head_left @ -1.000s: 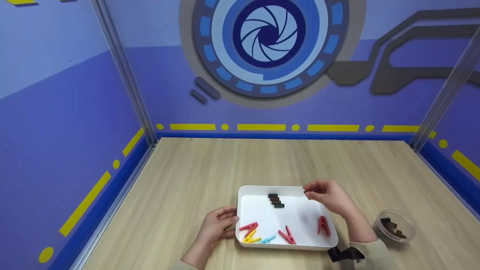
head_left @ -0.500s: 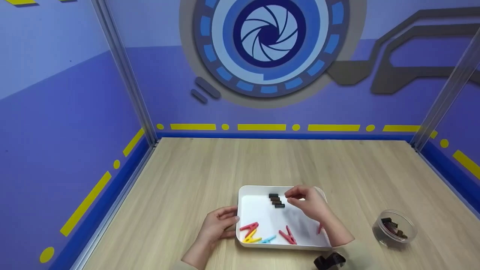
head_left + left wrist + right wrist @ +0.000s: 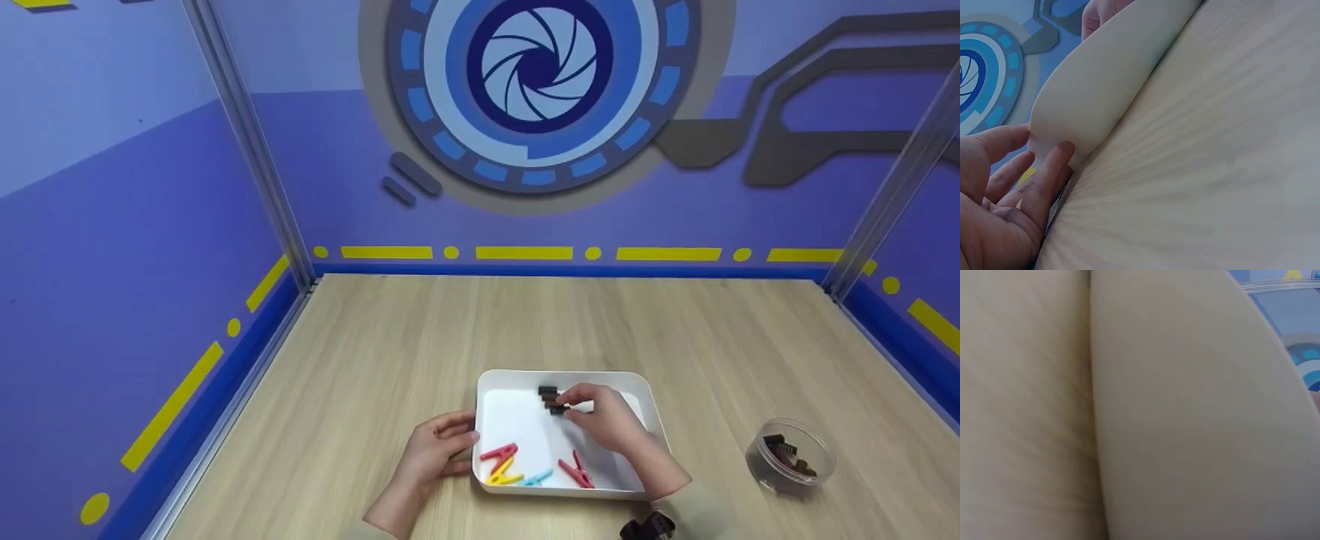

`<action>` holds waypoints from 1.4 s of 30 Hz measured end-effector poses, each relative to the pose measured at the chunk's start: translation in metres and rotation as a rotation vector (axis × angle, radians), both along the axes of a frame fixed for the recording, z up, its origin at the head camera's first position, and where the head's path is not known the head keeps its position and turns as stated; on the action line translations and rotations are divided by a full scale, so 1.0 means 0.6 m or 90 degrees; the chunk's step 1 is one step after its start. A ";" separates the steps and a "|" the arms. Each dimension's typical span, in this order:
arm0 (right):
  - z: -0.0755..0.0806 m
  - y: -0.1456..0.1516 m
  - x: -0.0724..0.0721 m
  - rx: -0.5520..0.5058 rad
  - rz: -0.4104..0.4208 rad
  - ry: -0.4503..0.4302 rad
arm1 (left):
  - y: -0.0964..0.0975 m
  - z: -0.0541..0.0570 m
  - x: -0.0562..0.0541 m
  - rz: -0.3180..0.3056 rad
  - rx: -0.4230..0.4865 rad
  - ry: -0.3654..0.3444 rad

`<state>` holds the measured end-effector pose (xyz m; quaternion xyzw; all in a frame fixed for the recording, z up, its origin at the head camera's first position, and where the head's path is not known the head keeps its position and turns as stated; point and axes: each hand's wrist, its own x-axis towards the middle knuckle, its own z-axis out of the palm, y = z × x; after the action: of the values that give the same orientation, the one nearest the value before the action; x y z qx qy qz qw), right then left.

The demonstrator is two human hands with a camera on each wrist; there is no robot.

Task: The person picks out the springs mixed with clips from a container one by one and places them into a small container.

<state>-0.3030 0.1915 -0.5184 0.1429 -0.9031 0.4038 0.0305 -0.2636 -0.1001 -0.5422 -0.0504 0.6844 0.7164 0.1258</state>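
Note:
A white tray stands on the table. My left hand rests at its left side; in the left wrist view its fingertips touch the outer wall and rim. Inside, small dark ribbed pieces, black and brown, form a slanting row near the far wall. My right hand reaches over the tray, thumb and forefinger pinching at the row's lower right end, around a small dark piece largely covered by the fingers. The right wrist view shows mostly the tray's outer wall, with those fingers out of sight.
Clothespins lie along the tray's near side: red, yellow, light blue and another red one. To the right stands a round clear tub with more dark and brown pieces. Patterned panels edge the table behind.
My right hand has moved left and down from the tray's far right rim to the row of dark pieces, its forearm now covering the rightmost red clothespin. My left hand stays put.

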 end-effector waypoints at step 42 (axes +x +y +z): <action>-0.010 0.002 0.002 0.110 0.081 0.013 | 0.001 -0.003 0.000 -0.010 0.034 0.003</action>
<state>-0.3016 0.1929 -0.5244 0.2063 -0.9232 0.3242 0.0016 -0.2635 -0.0996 -0.5437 -0.0398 0.6657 0.7335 0.1314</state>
